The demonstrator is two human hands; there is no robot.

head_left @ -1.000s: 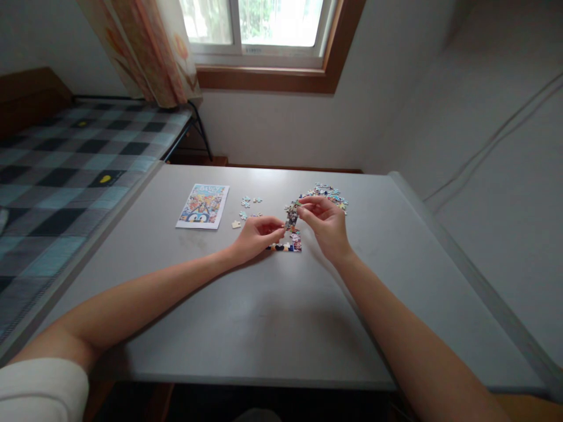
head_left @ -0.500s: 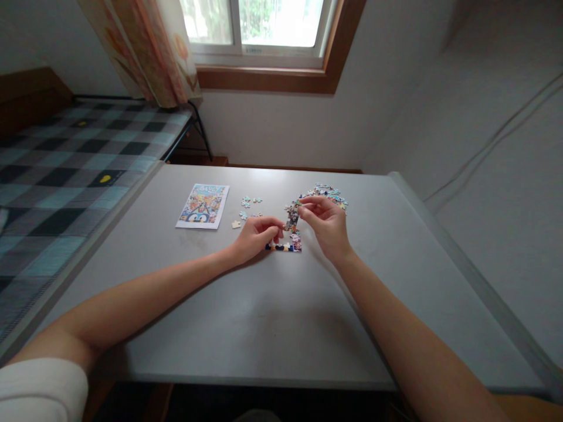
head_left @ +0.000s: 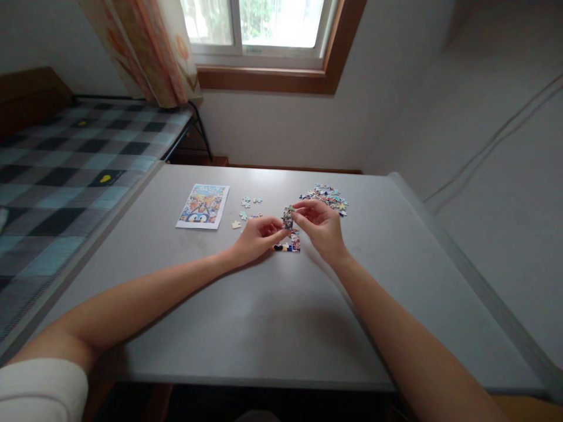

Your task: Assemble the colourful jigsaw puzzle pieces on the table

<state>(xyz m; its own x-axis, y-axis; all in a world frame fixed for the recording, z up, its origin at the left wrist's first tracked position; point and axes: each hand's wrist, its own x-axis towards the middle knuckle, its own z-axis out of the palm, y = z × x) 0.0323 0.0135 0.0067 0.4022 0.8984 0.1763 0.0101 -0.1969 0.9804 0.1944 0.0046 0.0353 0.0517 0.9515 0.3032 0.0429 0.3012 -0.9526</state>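
On the grey table lies a small joined section of a colourful jigsaw puzzle. My left hand rests on the table at its left end, fingers curled and pinched at the puzzle's upright strip. My right hand pinches the top of that same strip from the right. A heap of loose puzzle pieces lies just behind my right hand.
A printed reference picture lies to the left, with a few stray pieces between it and my hands. A bed with a checked cover runs along the table's left edge. A wall stands close on the right, a window behind.
My right hand has shifted a little left and the strip it pinches has moved left with it, closer to my left fingers. The left arm has stayed in place.
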